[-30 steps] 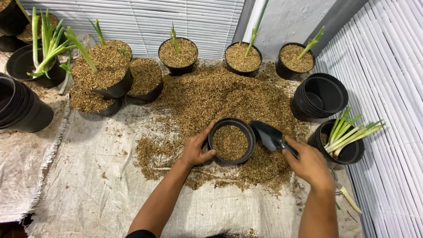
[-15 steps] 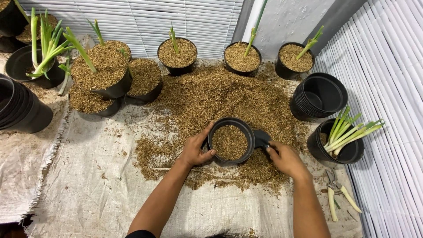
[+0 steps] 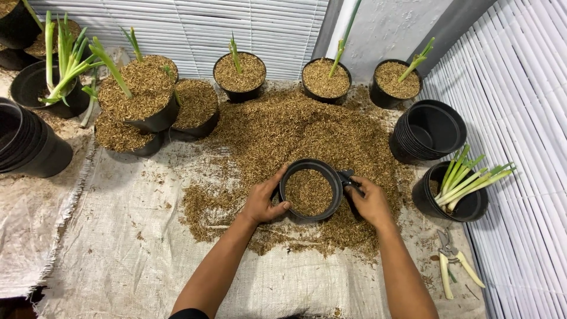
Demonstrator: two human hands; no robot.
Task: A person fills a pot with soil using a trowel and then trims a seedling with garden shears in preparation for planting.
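Observation:
A black plastic pot (image 3: 311, 189), partly filled with brown husk, sits at the near edge of a wide heap of husk (image 3: 295, 133). My left hand (image 3: 264, 201) grips the pot's left rim. Pressed against the pot's right side, my right hand (image 3: 367, 202) holds the handle of a small black trowel (image 3: 347, 179). The trowel's blade is hidden, buried in the husk beside the pot.
A woven sack sheet (image 3: 136, 248) covers the floor. Filled pots with green shoots (image 3: 239, 74) line the back. A stack of black pots (image 3: 428, 130) and a pot of cut stalks (image 3: 458, 189) stand right. Pruning shears (image 3: 452, 260) lie near right. More stacked pots (image 3: 29, 147) stand left.
My right hand has swung the trowel from beside the pot down to the pot's right rim and pushed its blade into the husk. The left hand has kept hold of the pot.

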